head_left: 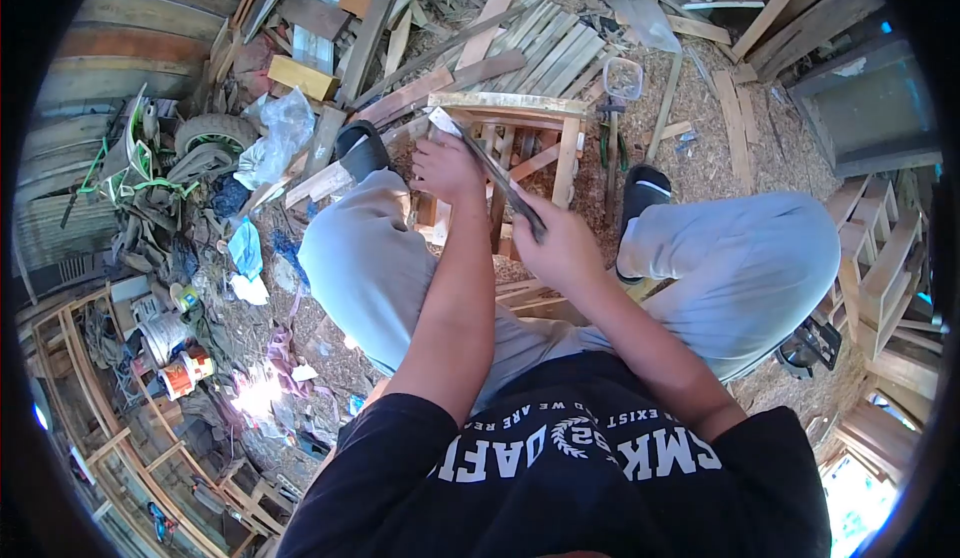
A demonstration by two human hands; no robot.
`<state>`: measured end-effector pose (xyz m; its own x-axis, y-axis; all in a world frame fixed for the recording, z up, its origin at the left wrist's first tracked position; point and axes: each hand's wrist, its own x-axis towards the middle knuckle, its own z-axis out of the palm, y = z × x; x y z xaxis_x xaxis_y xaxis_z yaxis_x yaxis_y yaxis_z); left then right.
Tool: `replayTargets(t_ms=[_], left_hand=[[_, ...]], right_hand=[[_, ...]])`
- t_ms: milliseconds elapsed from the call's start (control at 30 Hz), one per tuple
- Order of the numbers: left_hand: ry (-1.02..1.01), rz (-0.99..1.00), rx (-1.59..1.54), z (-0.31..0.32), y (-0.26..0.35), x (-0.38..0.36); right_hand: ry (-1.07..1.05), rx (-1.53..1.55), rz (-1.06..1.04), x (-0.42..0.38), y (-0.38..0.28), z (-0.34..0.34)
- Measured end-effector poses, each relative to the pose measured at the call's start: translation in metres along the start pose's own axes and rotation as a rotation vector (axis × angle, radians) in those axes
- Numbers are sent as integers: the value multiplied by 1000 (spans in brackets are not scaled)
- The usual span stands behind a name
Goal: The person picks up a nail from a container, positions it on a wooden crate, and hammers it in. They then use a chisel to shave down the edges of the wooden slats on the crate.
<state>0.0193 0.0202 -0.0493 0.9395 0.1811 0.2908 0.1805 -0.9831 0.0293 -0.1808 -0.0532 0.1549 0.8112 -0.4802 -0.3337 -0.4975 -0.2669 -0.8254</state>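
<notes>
A small wooden frame [508,103] of pale slats and rails stands on the ground between my legs. My left hand [447,168] is closed round its left side, fingers curled over the wood and the gripped part mostly hidden. My right hand [563,243] is closed on the near end of a long, thin, dark blade-like tool [492,166]. The tool slants up and left across the frame, passing beside my left wrist. Its far end is close to the frame's upper left corner, where a bright whitish patch shows.
Stacked boards [540,43] and loose planks lie beyond the frame on ground strewn with shavings. A clear plastic bag [280,133], a wheel [215,138] and litter are at left. More wooden frames [880,258] stand at right. My sandaled feet flank the frame.
</notes>
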Motion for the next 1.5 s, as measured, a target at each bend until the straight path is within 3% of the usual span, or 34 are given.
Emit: replayTargets(t_ms=[133, 267, 433, 567, 667, 733, 967, 1067, 1300, 1400, 1500], left_hand=[[-38, -17, -13, 0, 0, 2], [-22, 4, 32, -3, 1, 1], [6, -10, 8, 2, -1, 4], [23, -2, 41, 8, -1, 4], [39, 26, 62, 7, -3, 0], [7, 6, 21, 7, -3, 2], [35, 19, 49, 4, -2, -2], [28, 32, 32, 8, -3, 1], [10, 33, 35, 7, -2, 4], [31, 18, 12, 5, -4, -2], [16, 19, 29, 3, -3, 1]], right_hand=[[-30, -59, -9, 36, -5, 21], [-42, -35, 30, -13, -5, -16], [37, -47, -58, 36, -1, 25], [-25, -22, 22, -5, -5, -3], [15, -38, -12, 9, 1, 6], [99, -127, -146, 46, 8, 34], [-58, -58, 14, -4, -4, -11], [-11, -92, -59, 37, -2, 21], [4, -56, 19, -9, 0, -8], [55, -54, -64, 34, 4, 27], [32, -86, -56, 19, -3, 19]])
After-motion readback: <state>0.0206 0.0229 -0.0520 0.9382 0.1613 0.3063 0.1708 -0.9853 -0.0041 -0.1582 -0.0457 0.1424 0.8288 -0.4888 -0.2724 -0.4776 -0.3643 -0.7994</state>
